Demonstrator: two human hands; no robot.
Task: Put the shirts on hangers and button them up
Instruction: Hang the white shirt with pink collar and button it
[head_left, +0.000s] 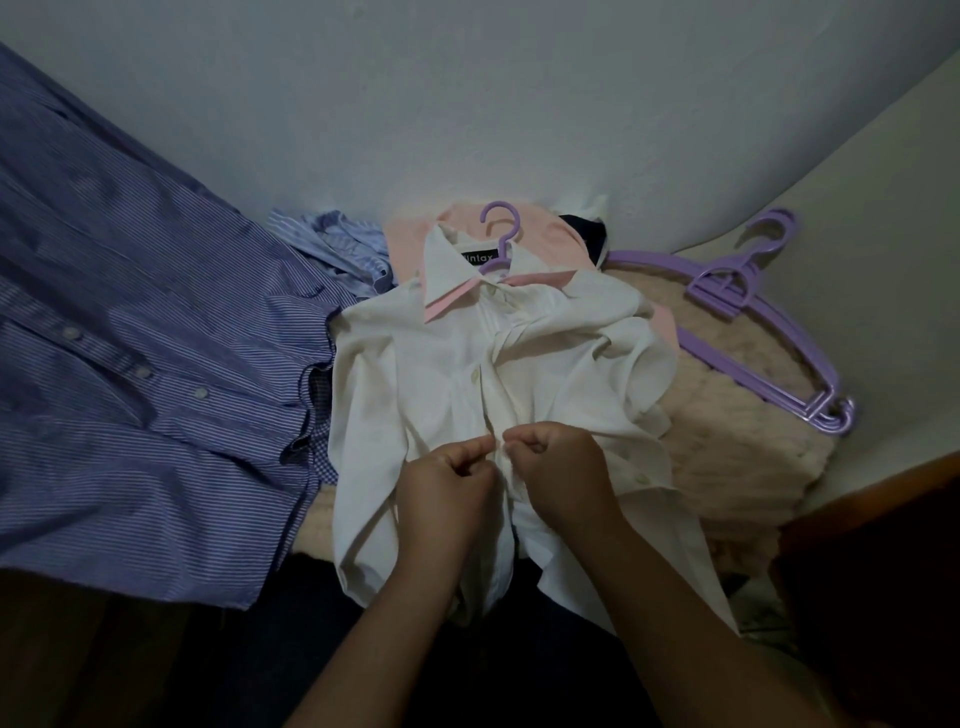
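The left hand (444, 470) and right hand (558, 457) meet knuckle to knuckle, each with fingers curled, pinching the front placket of the white shirt (415, 374) below a fastened button (475, 378). The shirt lies face up on a fluffy cream surface (737, 415), its collar toward the far edge with a purple hanger (500, 228) hook poking out above it. A pink shirt (457, 223) lies beneath. A blue striped shirt (130, 364) spreads along the left edge. Spare purple hangers (769, 322) are stacked at the right edge.
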